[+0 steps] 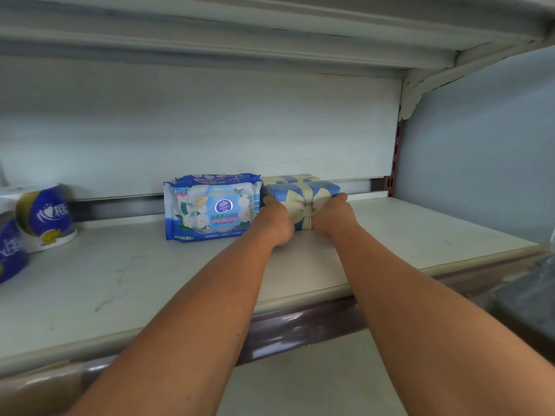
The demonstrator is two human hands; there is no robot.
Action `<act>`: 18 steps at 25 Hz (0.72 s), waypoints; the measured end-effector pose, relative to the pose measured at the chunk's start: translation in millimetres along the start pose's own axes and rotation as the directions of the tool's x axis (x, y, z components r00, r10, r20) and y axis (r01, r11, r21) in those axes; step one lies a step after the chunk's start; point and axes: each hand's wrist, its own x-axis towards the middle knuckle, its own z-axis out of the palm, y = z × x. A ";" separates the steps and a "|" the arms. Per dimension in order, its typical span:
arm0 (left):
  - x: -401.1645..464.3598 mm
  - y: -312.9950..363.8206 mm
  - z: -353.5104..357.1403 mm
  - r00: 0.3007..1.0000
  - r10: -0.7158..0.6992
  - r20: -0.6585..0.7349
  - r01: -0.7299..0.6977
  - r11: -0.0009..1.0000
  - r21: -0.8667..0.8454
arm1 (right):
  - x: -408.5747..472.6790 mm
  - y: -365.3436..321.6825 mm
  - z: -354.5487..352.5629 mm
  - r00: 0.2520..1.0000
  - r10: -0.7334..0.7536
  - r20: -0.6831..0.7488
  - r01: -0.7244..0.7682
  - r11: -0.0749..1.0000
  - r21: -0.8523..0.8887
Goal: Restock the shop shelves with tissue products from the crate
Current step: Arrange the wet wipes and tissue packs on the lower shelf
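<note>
A blue tissue pack with a cream bow print stands on the white shelf, near the back. My left hand grips its left end and my right hand grips its right end. Another pack of the same print lies just behind it. Directly to the left, touching the held pack, stands a blue and white wet wipes pack with a second one behind it. The crate is out of view.
Blue and white toilet roll packs sit at the shelf's far left. The shelf above hangs low overhead. A grey side panel closes the right end. A dark plastic-wrapped object shows at the lower right, below the shelf edge.
</note>
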 end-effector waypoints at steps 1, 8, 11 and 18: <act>1.1 0.6 0.9 1.000 -0.005 -0.003 0.005 1.000 -0.007 | -0.1 0.0 -0.8 1.000 0.001 0.005 -0.001 1.000 -0.005; 0.2 0.0 1.1 0.999 -0.002 -0.053 0.004 0.999 0.034 | -4.2 -3.2 -9.1 0.999 0.005 0.033 -0.002 0.996 -0.088; -2.4 -1.6 -8.0 0.997 0.000 -0.072 0.003 0.999 0.044 | -15.5 -7.0 -14.0 0.999 -0.029 0.038 0.033 0.992 -0.121; -43.0 6.4 -48.3 0.992 0.043 -0.119 -0.049 0.998 -0.050 | -62.7 -19.0 -42.6 0.991 -0.097 -0.094 0.109 0.986 0.128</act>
